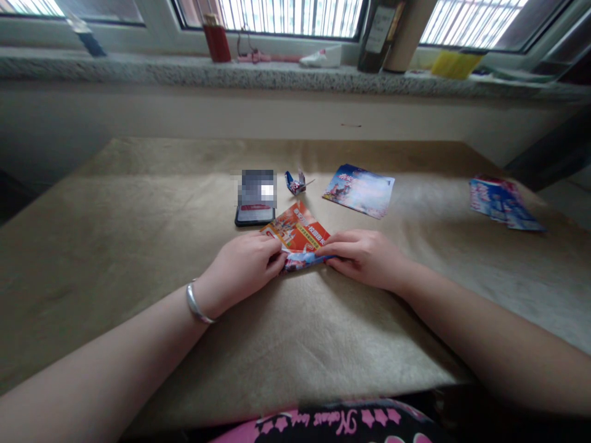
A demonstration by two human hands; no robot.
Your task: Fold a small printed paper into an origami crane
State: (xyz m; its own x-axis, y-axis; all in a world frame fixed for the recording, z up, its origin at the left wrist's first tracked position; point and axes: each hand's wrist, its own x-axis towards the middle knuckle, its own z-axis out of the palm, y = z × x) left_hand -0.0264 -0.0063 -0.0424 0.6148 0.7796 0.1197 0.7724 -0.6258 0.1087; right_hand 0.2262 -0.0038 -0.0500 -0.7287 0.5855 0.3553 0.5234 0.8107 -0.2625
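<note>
A printed paper sheet (299, 229), orange on its upper face, lies on the table in front of me. Its near edge is folded up and shows a blue and pink back. My left hand (252, 261) pinches the fold at its left end, a silver bangle on the wrist. At the right end, my right hand (364, 255) has its fingers and thumb closed on the same fold. Just beyond the sheet stands a small folded paper crane (296, 183). Beside it on the left is a phone (255, 214), its screen partly blurred out.
A stack of blue printed sheets (360, 189) lies beyond my right hand. More printed papers (503, 203) are fanned out at the far right. The table (138, 197) meets a wall under a stone windowsill (152, 72), which holds a red container (216, 40) and a dark bottle (379, 37).
</note>
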